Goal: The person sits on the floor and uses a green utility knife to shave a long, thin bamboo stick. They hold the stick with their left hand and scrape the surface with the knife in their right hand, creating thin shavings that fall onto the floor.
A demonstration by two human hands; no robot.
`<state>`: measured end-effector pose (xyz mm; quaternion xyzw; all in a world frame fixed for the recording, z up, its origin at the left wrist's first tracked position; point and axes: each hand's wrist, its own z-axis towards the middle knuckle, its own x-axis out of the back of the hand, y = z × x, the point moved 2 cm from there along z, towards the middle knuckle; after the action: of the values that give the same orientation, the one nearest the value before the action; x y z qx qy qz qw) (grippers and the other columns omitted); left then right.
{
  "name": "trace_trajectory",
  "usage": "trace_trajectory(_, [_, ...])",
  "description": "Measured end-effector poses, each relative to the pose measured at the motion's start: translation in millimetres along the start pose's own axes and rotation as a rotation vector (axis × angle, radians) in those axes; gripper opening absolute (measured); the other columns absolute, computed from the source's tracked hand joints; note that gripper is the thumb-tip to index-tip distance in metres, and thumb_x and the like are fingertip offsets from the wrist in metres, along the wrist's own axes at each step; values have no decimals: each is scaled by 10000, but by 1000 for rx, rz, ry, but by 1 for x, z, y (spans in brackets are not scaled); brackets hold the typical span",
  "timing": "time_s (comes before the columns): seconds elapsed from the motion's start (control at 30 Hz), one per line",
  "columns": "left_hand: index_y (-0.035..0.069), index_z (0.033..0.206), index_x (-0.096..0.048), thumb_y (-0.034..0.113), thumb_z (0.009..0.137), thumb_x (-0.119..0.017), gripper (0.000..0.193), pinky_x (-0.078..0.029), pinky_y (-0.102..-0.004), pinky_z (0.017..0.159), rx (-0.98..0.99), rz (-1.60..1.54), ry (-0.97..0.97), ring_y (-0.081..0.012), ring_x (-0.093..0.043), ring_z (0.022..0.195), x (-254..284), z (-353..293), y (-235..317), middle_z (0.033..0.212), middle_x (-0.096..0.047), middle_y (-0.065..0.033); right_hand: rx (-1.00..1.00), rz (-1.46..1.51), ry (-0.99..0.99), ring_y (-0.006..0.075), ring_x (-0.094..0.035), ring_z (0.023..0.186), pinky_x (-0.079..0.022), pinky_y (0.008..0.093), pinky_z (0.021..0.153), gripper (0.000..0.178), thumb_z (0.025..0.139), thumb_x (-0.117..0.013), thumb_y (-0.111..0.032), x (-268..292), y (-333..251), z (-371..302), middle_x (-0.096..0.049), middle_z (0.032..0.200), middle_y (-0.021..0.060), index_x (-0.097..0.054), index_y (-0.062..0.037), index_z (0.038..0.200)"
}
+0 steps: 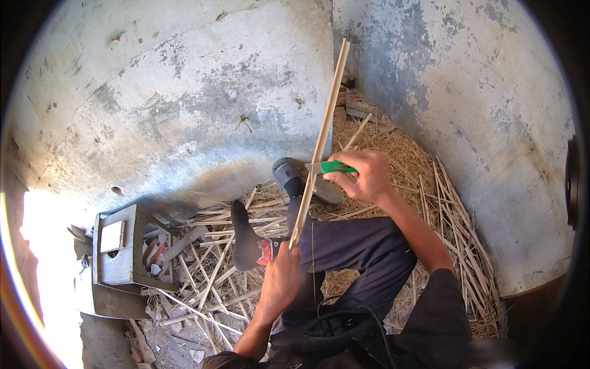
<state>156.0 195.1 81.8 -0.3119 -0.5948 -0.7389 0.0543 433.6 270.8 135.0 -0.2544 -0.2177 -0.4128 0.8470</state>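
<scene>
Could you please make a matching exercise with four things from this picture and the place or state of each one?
Things:
1. long bamboo strip
2. green-handled knife
3. grey wooden box
4. straw pile

Places or states:
A. on the ground at the person's left
B. in the right hand
C. in the wall corner
D. lower end in the left hand

Pairs: 1-D, 2-B, 3-A, 4-C

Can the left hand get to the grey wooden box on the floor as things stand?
Probably not right away: the left hand grips the lower end of the long cane strip, so it is occupied. The wooden box sits off to its left with only loose strips between.
</scene>
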Motion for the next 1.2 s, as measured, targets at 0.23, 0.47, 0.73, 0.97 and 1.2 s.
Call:
trace_trajectory(0.23, [-47, 1093, -581, 156, 1141, -465, 238, -477, -487, 680, -65, 4, 22, -439, -638, 716, -4, -11, -10, 774, -633, -219, -65, -19, -38, 197, -757, 636, -578, 318, 561, 349, 906, -833, -426, 4, 12, 1, -809, 857, 74, -822, -82, 966])
trace_trajectory(0.47, [-51, 1049, -560, 123, 1131, -473, 211, -489, -477, 655, -39, -12, -1, -424, -661, 704, -3, -19, -24, 761, -646, -230, -71, -44, -16, 175, -704, 567, -519, 306, 502, 380, 929, -808, -465, -2, 18, -1, -775, 753, 51, -825, -86, 950])
trace_trajectory(0.73, [-34, 1032, -477, 55, 1062, -535, 110, -450, -582, 621, -73, -29, -16, -567, -602, 762, -4, -32, -30, 750, -596, -325, -104, -111, -13, 139, -601, 485, -423, 308, 450, 429, 968, -743, -539, 3, 41, 3, -732, 671, 8, -830, -121, 929])
trace_trajectory(0.97, [-51, 1159, -583, 178, 1132, -475, 255, -532, -471, 707, 52, 36, -122, -430, -716, 773, -1, -58, -53, 810, -696, -235, -219, -135, 25, 123, -538, 448, -382, 310, 432, 495, 1011, -661, -604, 18, 99, 0, -646, 585, -45, -834, -145, 945])
trace_trajectory(1.2, [-25, 1127, -615, 242, 1140, -471, 304, -523, -445, 696, 87, -50, -124, -367, -697, 727, 3, -69, -65, 798, -689, -188, -453, -125, -48, 112, -483, 455, -335, 326, 452, 661, 1010, -592, -702, 12, 97, 3, -581, 566, -26, -831, -86, 1016])
